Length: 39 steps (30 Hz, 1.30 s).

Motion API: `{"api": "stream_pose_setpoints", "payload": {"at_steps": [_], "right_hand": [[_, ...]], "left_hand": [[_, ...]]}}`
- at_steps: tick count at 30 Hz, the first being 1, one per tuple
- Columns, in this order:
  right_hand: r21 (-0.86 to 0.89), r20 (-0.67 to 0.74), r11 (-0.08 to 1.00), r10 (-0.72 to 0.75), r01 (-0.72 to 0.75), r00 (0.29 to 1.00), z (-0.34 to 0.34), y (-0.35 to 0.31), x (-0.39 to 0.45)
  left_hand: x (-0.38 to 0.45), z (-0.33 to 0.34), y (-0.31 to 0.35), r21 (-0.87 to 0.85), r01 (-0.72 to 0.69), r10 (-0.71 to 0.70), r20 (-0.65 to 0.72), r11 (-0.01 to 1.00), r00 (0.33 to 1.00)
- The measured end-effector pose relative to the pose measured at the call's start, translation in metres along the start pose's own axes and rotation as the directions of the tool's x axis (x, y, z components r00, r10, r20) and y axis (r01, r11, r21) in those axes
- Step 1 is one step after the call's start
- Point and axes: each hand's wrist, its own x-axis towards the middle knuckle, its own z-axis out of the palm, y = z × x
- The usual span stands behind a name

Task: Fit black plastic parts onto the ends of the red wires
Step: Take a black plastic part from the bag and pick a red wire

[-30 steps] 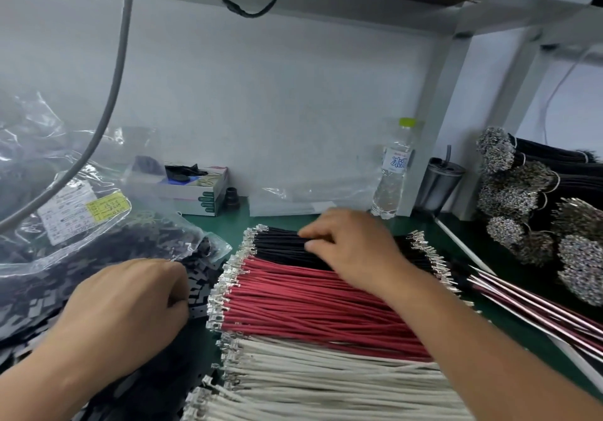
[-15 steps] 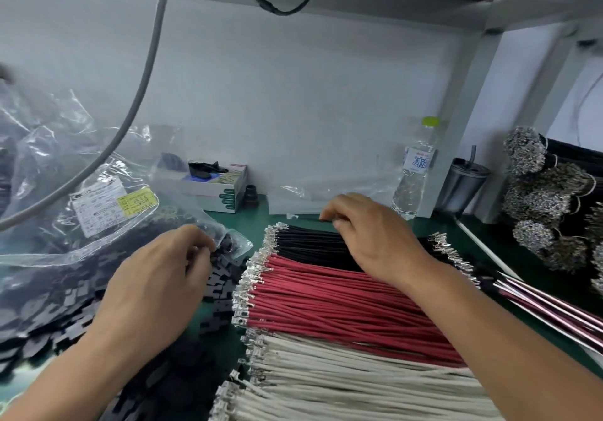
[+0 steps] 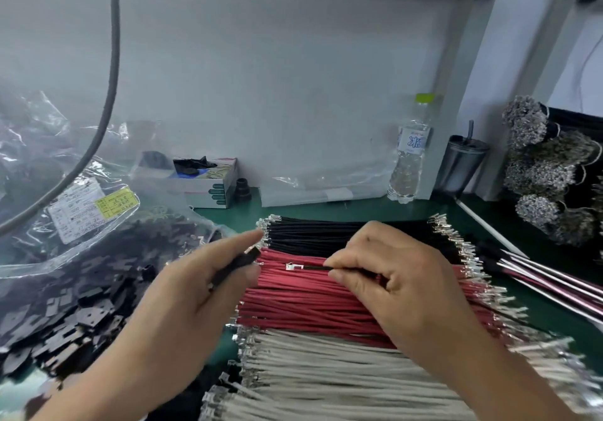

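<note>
A green bench top [image 3: 359, 212] carries three flat rows of wires side by side: black wires [image 3: 313, 234] at the far side, red wires [image 3: 293, 303] in the middle, white wires [image 3: 326, 368] nearest the person. At 9 o'clock from the rows, a clear plastic bag [image 3: 65, 192] spills a heap of black plastic parts [image 3: 75, 316] onto the bench.

The right hand [image 3: 401, 287] hovers over the red and black rows, thumb and forefinger pinched on a single wire [image 3: 315, 267] that looks dark; its metal terminal [image 3: 293, 266] sticks out toward 9 o'clock, above the red wires. The left hand [image 3: 192, 300] sits at 9 o'clock from that terminal, near but not touching it. Its fingers are curled round one black plastic part [image 3: 243, 262], forefinger stretched out past the part toward the left ends of the black wires. Part and terminal face each other across a small gap.

At 12 o'clock, against the wall, stand a water bottle [image 3: 409, 153] and a dark tumbler [image 3: 458, 166]; at 11 o'clock lies a small box [image 3: 208, 185]. Bundled wires [image 3: 538, 172] are stacked at 2 o'clock.
</note>
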Motion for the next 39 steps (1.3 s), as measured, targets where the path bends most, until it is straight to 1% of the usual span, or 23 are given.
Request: {"api": "stream_pose_setpoints", "payload": {"at_steps": [1,3,6,9,11,12,15,19,22,27,30,32,35,36,37,39], "right_hand": [[0.016,0.007,1.0,-0.004,0.004,1.0,0.001,-0.002,0.0],[0.045,0.007,0.999,-0.01,0.01,1.0,0.001,-0.004,-0.001],[0.077,-0.008,0.997,-0.026,0.026,1.0,0.0,-0.007,-0.001],[0.063,-0.013,0.998,-0.03,0.03,0.999,-0.001,-0.008,-0.001],[0.056,-0.006,0.998,-0.026,0.026,1.0,0.001,-0.009,-0.001],[0.053,-0.002,0.998,-0.025,0.025,1.0,0.002,-0.01,-0.001],[0.054,0.006,0.998,-0.029,0.028,1.0,0.0,-0.012,-0.001],[0.049,0.025,0.998,-0.046,0.045,0.999,-0.004,-0.011,0.0],[0.012,0.05,0.997,-0.074,0.074,0.996,-0.003,-0.014,0.0],[-0.005,0.07,0.998,-0.058,0.058,0.996,0.0,-0.016,-0.001],[-0.011,0.071,0.998,-0.054,0.055,0.996,0.007,-0.019,-0.001],[-0.034,0.059,0.998,-0.057,0.059,0.997,0.01,-0.02,-0.002],[-0.032,0.024,0.998,-0.061,0.062,0.998,0.011,-0.019,-0.002],[-0.036,0.011,0.997,-0.066,0.067,0.998,0.011,-0.019,-0.002],[-0.043,-0.001,0.996,-0.076,0.076,0.997,0.012,-0.02,-0.001],[-0.054,-0.019,0.993,-0.103,0.102,0.994,0.016,-0.022,-0.001]], "left_hand": [[-0.002,0.002,0.001,-0.004,-0.002,0.002,0.011,1.0,1.0],[-0.004,0.007,0.004,-0.085,-0.009,0.012,0.04,0.996,0.999],[-0.005,0.01,0.01,-0.041,-0.062,0.062,-0.002,0.997,0.998],[-0.005,0.011,0.007,-0.081,-0.049,0.049,-0.004,0.995,0.999],[-0.005,0.014,0.004,-0.168,0.021,-0.021,0.002,0.986,1.0],[-0.005,0.015,0.004,-0.238,0.052,-0.053,0.003,0.97,0.999],[-0.004,0.017,0.005,-0.433,0.091,-0.106,-0.01,0.897,0.994],[-0.002,0.017,0.006,-0.516,0.102,-0.122,-0.004,0.85,0.993],[-0.004,0.017,0.007,-0.495,0.089,-0.098,0.009,0.864,0.995],[-0.006,0.016,0.008,-0.243,0.044,-0.045,-0.001,0.969,0.999],[-0.007,0.016,0.012,-0.2,0.007,-0.006,0.002,0.98,1.0],[-0.008,0.017,0.014,-0.228,0.007,-0.011,-0.014,0.974,1.0],[-0.008,0.02,0.015,-0.436,0.091,-0.115,-0.029,0.896,0.993],[-0.008,0.021,0.015,-0.461,0.105,-0.138,-0.04,0.881,0.99],[-0.008,0.021,0.015,-0.451,0.106,-0.143,-0.048,0.886,0.989],[-0.009,0.021,0.015,-0.377,0.084,-0.113,-0.056,0.922,0.992]]}}
